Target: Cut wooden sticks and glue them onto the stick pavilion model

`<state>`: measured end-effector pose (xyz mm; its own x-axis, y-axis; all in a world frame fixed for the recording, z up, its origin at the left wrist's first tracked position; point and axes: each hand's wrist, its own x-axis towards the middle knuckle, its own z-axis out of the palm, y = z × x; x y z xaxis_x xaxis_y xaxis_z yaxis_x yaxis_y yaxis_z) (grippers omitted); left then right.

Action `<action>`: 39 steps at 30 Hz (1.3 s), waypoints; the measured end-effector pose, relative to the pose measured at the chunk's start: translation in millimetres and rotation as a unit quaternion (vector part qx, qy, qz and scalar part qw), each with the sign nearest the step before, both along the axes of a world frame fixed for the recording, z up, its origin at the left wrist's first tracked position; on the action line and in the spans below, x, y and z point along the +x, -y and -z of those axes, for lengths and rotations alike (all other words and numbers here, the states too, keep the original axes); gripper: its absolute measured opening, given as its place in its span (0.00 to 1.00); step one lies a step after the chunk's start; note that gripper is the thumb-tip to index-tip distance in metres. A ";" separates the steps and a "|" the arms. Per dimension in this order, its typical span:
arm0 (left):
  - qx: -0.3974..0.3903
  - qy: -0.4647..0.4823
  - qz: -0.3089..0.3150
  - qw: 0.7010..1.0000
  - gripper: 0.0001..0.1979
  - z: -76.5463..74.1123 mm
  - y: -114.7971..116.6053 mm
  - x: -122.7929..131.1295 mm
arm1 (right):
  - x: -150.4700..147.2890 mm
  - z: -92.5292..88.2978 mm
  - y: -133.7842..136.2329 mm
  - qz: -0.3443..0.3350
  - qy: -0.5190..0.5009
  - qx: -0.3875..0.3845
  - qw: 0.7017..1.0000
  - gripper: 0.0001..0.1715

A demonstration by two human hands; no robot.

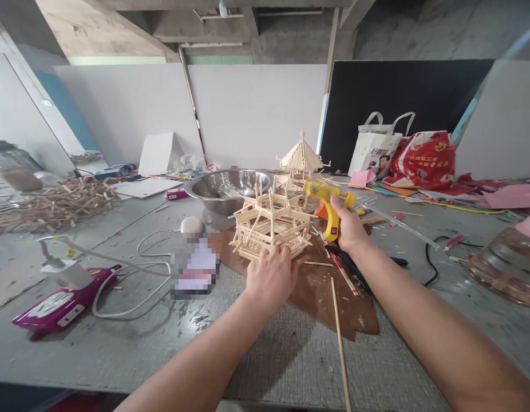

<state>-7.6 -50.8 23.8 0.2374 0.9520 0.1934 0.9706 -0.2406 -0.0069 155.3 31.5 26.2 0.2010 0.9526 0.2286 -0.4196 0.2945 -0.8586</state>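
A wooden stick model point(271, 220), an open many-sided frame with short posts on top, stands on a brown sheet point(320, 309). My left hand point(271, 274) is closed on its near lower edge; the fingertips are partly hidden. My right hand point(348, 226) is wrapped around the handle of a yellow hot glue gun point(329, 212). The gun's nozzle points left, close to the model's upper right side; I cannot tell whether it touches. From the gun's back a long clear rod point(398, 220) reaches right. Behind stands a stick pavilion point(301, 153) with a pointed roof.
A steel bowl point(228, 183) sits behind the model. At left are a purple power strip point(65, 300) with white cable and a stick pile point(63, 200). A loose stick point(340, 337) lies in front. Bags point(423, 160) and a clear jar point(507, 269) stand at right.
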 end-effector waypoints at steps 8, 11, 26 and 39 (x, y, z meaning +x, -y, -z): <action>0.037 -0.017 0.022 0.999 0.13 -1.8 -0.5 -3.7 | -4.6 -1.0 6.0 -0.070 -0.016 0.005 0.997 0.19; 0.042 -0.018 0.021 0.999 0.13 -1.5 -1.6 -4.6 | -6.5 -0.7 8.4 -0.135 -0.020 -0.003 0.991 0.20; 0.025 -0.012 -0.017 0.999 0.16 -1.0 -5.3 -7.1 | -16.0 -1.2 15.3 -0.119 0.001 0.022 0.993 0.17; 0.035 -0.035 -0.039 0.998 0.16 -10.9 -9.1 -16.0 | -17.5 -13.2 21.2 -0.098 0.015 -0.014 0.995 0.16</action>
<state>-23.6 -41.7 34.7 0.1781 0.9528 0.2460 0.9830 -0.1608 -0.0887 137.8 10.3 39.3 0.0050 0.9788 0.2048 -0.4408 0.1860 -0.8781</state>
